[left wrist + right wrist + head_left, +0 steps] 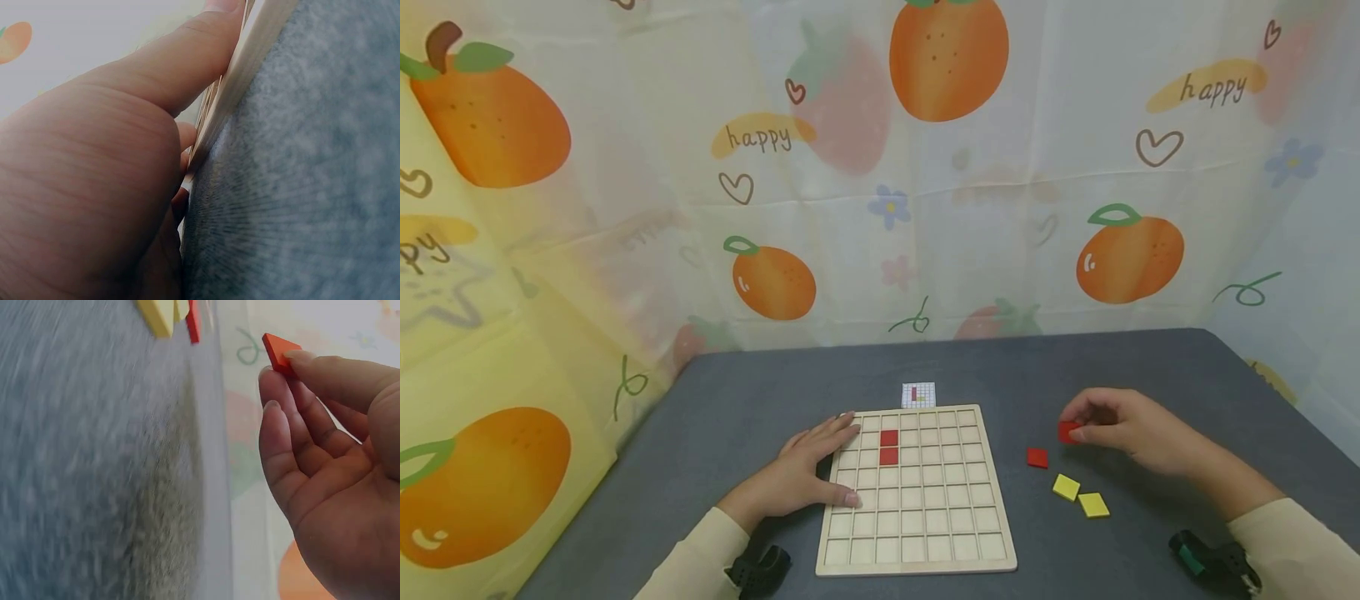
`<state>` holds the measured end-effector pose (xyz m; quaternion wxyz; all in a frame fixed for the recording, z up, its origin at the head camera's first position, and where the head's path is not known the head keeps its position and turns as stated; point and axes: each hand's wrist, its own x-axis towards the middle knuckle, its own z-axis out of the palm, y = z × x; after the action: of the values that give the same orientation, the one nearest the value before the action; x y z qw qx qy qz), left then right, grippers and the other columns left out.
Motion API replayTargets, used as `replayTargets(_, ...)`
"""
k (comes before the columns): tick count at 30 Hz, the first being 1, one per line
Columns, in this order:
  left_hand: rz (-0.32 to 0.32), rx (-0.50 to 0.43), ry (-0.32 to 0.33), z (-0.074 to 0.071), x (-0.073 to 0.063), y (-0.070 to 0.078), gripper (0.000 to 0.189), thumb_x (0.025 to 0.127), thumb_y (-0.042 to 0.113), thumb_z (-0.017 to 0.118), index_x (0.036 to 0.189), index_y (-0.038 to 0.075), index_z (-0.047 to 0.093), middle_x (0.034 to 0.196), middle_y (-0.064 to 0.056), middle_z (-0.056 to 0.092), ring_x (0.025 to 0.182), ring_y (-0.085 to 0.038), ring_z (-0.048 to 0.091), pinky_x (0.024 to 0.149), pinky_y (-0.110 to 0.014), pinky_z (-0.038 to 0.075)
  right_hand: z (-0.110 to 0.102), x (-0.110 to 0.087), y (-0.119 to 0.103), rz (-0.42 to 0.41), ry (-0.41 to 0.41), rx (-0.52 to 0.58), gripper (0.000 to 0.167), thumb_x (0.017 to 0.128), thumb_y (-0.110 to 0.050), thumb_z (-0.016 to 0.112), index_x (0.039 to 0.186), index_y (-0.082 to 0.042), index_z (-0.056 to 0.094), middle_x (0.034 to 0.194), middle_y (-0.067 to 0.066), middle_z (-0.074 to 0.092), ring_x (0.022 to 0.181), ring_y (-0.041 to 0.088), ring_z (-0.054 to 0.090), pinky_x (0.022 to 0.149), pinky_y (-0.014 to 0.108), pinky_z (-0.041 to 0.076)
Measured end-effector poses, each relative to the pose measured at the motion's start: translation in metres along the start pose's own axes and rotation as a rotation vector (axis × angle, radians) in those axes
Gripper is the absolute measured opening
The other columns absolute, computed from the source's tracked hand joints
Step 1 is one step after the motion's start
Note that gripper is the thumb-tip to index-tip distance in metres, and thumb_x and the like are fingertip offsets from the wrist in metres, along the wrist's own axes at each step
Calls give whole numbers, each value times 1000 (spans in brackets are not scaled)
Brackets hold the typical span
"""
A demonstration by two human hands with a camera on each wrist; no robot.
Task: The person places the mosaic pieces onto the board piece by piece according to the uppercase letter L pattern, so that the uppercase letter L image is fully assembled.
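My right hand (1138, 429) pinches a red square tile (1067, 432) between thumb and fingers, to the right of the board. In the right wrist view that red tile (280, 352) is raised off the table at the fingertips. My left hand (808, 471) rests with spread fingers on the left edge of a wooden grid board (917, 568). Two red tiles (889, 447) sit in the board, one directly above the other, in the third column from the left. The left wrist view shows the thumb (187, 59) lying over the board's rim (250, 69).
Between the board and my right hand lie a loose red tile (1037, 458) and two yellow tiles (1066, 487). A small printed grid card (918, 395) is at the board's far edge. Behind the dark grey table (760, 383) hangs a fruit-patterned curtain (850, 275).
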<state>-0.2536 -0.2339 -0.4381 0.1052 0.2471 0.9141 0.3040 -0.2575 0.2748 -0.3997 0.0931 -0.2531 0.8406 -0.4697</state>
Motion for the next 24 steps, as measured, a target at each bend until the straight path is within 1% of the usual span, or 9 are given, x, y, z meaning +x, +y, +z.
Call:
replayTargets(5,5,-15,-5,0,-1,-1,106,88,53,90,171,11,38,179,-7,22,165,-35,13,123,-71,3,6,2,-9,-40,-8,37,15,105,-7,74,119,-2,74,111,9,73,98,28,71,83,36,61)
replayTargets(9,1,-9,-3,1,1,-2,106,88,54,90,171,13,38,180,-5,22,165,-35,12,123,-71,3,12,3,-18,-64,-10,47,14,106,-9,74,118,-3,74,111,9,73,98,30,72,84,37,61)
replayTargets(11,-2,-3,-2,1,2,-2,107,87,55,90,171,14,38,180,-4,22,165,-34,12,123,-70,2,15,3,-23,-73,-9,52,13,107,-9,73,118,-4,74,111,9,73,98,30,71,84,38,61)
replayTargets(14,-6,2,-3,0,3,-1,108,87,56,91,172,15,38,180,-3,21,165,-34,12,123,-70,2,20,5,-31,-83,-1,56,12,106,-10,73,118,-5,74,110,8,73,99,28,71,85,36,60)
replayTargets(18,-17,8,-6,1,3,0,109,86,57,91,172,16,38,180,-2,21,165,-33,12,124,-68,2,31,10,-41,-96,-6,68,11,106,-10,74,117,-6,75,110,7,73,99,26,71,85,36,60)
replayTargets(24,-24,7,-11,1,1,0,108,86,57,90,172,15,38,180,-2,21,165,-33,11,124,-68,2,51,24,-58,-94,-25,64,12,106,-14,76,116,-9,76,110,4,75,101,28,72,86,36,59)
